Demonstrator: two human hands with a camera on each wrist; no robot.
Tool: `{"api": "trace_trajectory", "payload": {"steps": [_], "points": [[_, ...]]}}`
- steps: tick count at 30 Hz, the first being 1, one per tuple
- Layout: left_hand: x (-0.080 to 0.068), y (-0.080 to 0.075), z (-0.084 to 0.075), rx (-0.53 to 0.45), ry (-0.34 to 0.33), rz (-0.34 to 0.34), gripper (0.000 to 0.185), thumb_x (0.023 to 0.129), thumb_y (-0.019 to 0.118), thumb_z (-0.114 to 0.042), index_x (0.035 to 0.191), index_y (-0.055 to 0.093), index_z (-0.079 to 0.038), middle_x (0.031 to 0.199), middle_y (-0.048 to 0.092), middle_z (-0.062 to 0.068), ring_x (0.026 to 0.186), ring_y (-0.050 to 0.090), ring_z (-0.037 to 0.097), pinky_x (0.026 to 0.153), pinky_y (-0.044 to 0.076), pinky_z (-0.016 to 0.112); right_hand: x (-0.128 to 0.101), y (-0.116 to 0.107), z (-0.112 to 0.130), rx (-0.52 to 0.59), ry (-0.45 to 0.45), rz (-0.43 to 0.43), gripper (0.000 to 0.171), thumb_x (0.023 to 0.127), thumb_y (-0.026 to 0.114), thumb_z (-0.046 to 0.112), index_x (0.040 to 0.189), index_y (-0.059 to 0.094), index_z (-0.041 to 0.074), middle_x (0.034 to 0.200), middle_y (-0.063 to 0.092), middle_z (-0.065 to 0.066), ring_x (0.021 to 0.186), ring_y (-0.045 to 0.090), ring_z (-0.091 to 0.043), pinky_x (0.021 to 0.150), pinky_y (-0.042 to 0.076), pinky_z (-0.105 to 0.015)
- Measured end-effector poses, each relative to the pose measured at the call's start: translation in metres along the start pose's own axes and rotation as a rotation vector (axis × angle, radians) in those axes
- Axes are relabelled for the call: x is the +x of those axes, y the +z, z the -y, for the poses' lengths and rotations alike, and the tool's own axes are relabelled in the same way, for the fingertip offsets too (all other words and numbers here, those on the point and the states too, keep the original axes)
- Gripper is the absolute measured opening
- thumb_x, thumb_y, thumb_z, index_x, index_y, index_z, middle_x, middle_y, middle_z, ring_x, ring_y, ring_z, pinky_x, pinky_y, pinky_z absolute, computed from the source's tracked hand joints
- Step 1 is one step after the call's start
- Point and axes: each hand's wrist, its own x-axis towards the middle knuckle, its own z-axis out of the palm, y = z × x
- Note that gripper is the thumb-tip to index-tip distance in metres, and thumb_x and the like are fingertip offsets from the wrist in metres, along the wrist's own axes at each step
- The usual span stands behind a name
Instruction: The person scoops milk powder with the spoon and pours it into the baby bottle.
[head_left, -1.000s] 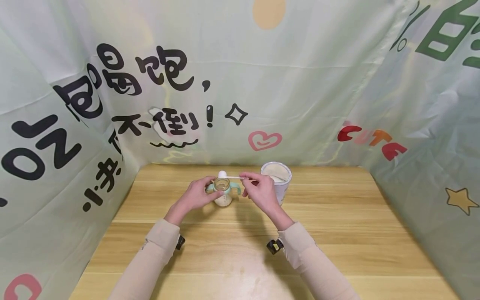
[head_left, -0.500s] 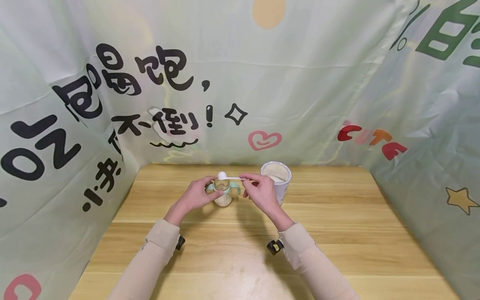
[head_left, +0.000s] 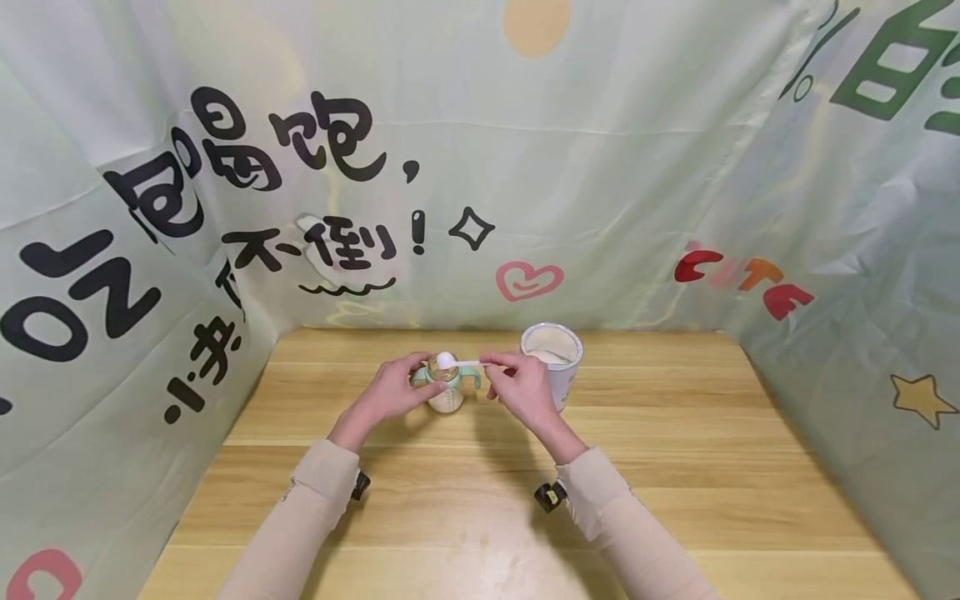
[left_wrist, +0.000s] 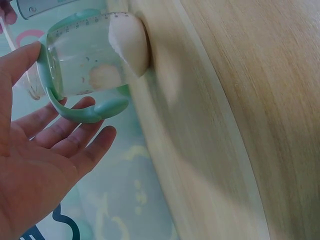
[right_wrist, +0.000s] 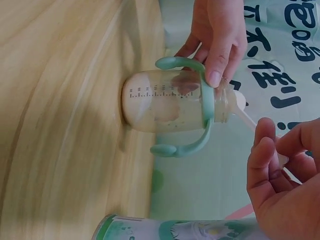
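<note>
My left hand [head_left: 392,390] steadies a clear baby bottle [right_wrist: 162,107] upright on the table, thumb and fingers around its mint-green handle collar. Pale powder [left_wrist: 131,47] lies at the bottom, and a measuring scale runs up the side. The bottle's mouth is uncapped. Between thumb and fingers, my right hand [head_left: 525,386] pinches the handle of a white scoop [head_left: 446,360]. In the head view the scoop's bowl overlaps the bottle's mouth; the right wrist view has it right at the rim. Part of the scoop's handle is hidden by the right fingers.
Just behind the right hand stands an open can of white powder [head_left: 567,379], its rim partly covered by that hand. The wooden table [head_left: 675,467] reaches back to a printed cloth wall [head_left: 622,208], with more cloth at both sides.
My right hand has lowered the scoop slightly, bringing its bowl from above the bottle's mouth down to the opening. The left hand and the bottle stay in place.
</note>
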Motion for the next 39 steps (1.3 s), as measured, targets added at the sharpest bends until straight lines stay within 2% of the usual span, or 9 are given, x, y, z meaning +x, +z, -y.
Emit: {"api": "trace_trajectory", "payload": {"steps": [12,15,18,22,25,32,39], "points": [[0.003,0.002,0.0,0.0,0.025,-0.006,0.069,0.095,0.077,-0.045,0.147,0.058,-0.005,0.13,0.071,0.018,0.119,0.067,0.038,0.103,0.055,0.053,0.001,-0.001,-0.001,0.005,0.01,0.0,0.024,0.097,0.064,0.011,0.112,0.083,0.01,0.066,0.073,-0.006,0.062,0.071,-0.041,0.046,0.042,-0.021],[0.003,0.002,-0.001,0.001,0.024,0.0,0.07,0.095,0.077,-0.045,0.148,0.058,-0.004,0.13,0.071,0.019,0.119,0.067,0.039,0.104,0.055,0.053,0.002,-0.003,0.001,0.025,0.011,-0.013,0.024,0.098,0.064,0.012,0.112,0.083,0.01,0.064,0.073,-0.009,0.057,0.07,-0.034,0.046,0.045,-0.022],[0.003,0.001,-0.003,0.006,0.021,0.007,0.07,0.095,0.077,-0.044,0.148,0.057,-0.004,0.13,0.071,0.019,0.12,0.067,0.039,0.105,0.054,0.053,0.003,-0.006,0.004,0.066,0.003,-0.031,0.023,0.098,0.062,0.011,0.109,0.083,0.009,0.071,0.076,-0.012,0.053,0.068,-0.024,0.048,0.05,-0.023],[0.002,0.0,-0.004,0.014,0.024,0.014,0.069,0.094,0.078,-0.043,0.148,0.057,-0.004,0.131,0.071,0.019,0.12,0.067,0.037,0.106,0.054,0.052,0.005,-0.01,0.005,0.133,-0.003,-0.053,0.022,0.099,0.061,0.008,0.106,0.081,0.004,0.083,0.078,-0.012,0.052,0.065,-0.018,0.046,0.05,-0.022],[0.003,-0.001,-0.004,0.022,0.029,0.016,0.069,0.094,0.078,-0.043,0.148,0.058,-0.004,0.131,0.071,0.02,0.12,0.067,0.036,0.107,0.054,0.052,0.005,-0.013,0.006,0.167,0.0,-0.06,0.022,0.1,0.06,0.008,0.107,0.08,0.002,0.084,0.078,-0.013,0.051,0.064,-0.016,0.045,0.049,-0.022],[0.005,-0.004,-0.006,0.042,0.047,0.028,0.072,0.094,0.077,-0.045,0.151,0.054,-0.006,0.137,0.067,0.023,0.126,0.065,0.039,0.108,0.053,0.056,0.006,-0.022,0.01,0.188,0.003,-0.079,0.024,0.101,0.059,0.008,0.109,0.078,-0.004,0.084,0.077,-0.013,0.051,0.063,-0.012,0.048,0.057,-0.031],[0.011,-0.008,-0.014,0.027,0.08,0.021,0.071,0.094,0.076,-0.047,0.151,0.055,-0.011,0.141,0.066,0.019,0.13,0.063,0.037,0.11,0.052,0.057,0.008,-0.033,0.009,0.228,-0.008,-0.123,0.022,0.099,0.058,0.004,0.106,0.077,-0.006,0.079,0.075,-0.006,0.048,0.062,-0.011,0.046,0.052,-0.025]]}}
